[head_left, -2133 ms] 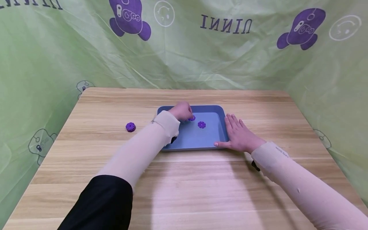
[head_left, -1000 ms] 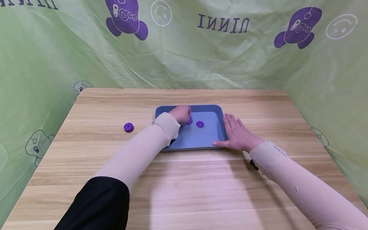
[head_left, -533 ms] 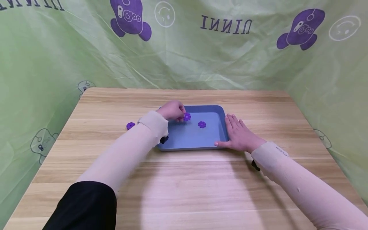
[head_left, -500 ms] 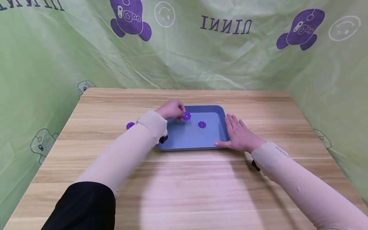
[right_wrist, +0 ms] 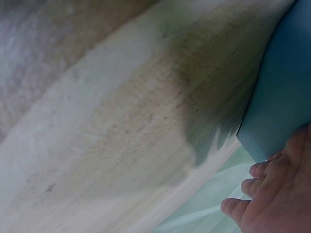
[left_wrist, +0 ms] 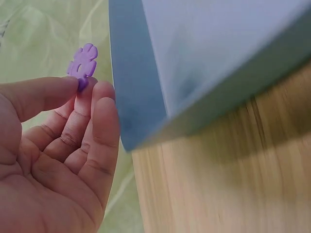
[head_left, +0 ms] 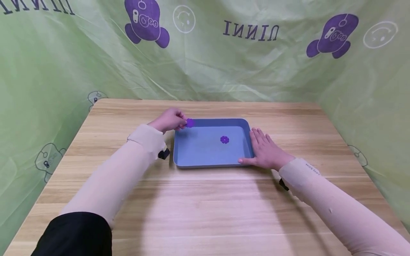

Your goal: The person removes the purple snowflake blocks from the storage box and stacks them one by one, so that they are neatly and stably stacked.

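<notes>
Between thumb and fingertips, my left hand (head_left: 171,120) pinches a purple flower-shaped building disc (head_left: 190,123). It is raised at the back left corner of the blue tray (head_left: 200,151). In the left wrist view, the held disc (left_wrist: 83,63) sticks up from the thumb tip beside the tray's wall (left_wrist: 138,97). A second purple disc (head_left: 224,139) lies flat inside the tray, right of its middle. My right hand (head_left: 269,151) rests at the tray's right side, fingers straight along the outside and thumb at the front right corner. The right wrist view shows those fingers (right_wrist: 257,187) against the tray's blue wall.
The tray stands on a light wooden table (head_left: 205,213). Green printed cloth (head_left: 205,64) hangs behind the table and on both sides. My left forearm (head_left: 118,177) crosses the table's left part and covers what lies beneath it.
My left hand has lifted a purple disc from the tray and carried it left to the back left corner. The purple discs left of the tray are now hidden by my forearm. My right hand stays put.
</notes>
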`<state>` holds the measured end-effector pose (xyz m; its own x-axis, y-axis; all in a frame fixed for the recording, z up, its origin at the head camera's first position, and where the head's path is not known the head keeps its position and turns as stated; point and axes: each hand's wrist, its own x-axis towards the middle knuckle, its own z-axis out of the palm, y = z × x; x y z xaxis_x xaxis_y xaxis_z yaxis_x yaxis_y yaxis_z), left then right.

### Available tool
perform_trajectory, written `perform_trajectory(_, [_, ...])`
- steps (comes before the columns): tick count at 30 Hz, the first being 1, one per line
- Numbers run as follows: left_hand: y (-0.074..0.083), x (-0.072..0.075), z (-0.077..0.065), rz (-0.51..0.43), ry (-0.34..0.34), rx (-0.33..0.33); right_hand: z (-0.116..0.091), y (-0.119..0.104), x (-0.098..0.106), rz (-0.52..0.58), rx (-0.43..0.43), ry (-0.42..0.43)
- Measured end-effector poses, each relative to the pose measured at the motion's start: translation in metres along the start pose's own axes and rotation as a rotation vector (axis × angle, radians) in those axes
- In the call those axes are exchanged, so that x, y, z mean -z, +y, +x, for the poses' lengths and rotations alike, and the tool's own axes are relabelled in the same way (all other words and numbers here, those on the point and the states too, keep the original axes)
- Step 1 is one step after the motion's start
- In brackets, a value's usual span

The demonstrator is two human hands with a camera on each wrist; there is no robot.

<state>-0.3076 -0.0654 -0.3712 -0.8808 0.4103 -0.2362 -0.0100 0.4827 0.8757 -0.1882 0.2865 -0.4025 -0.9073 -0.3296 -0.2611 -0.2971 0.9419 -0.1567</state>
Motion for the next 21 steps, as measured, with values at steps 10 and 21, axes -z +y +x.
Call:
perform_trajectory(10, [-0.018, 0.026, -0.021, -0.036, 0.024, 0.054, -0.001, -0.001, 0.001, -0.007, 0.005, 0.004])
perform_trajectory(21, [-0.036, 0.050, -0.047, -0.079, 0.073, 0.065, -0.001, -0.001, 0.001, 0.001, 0.015, 0.007])
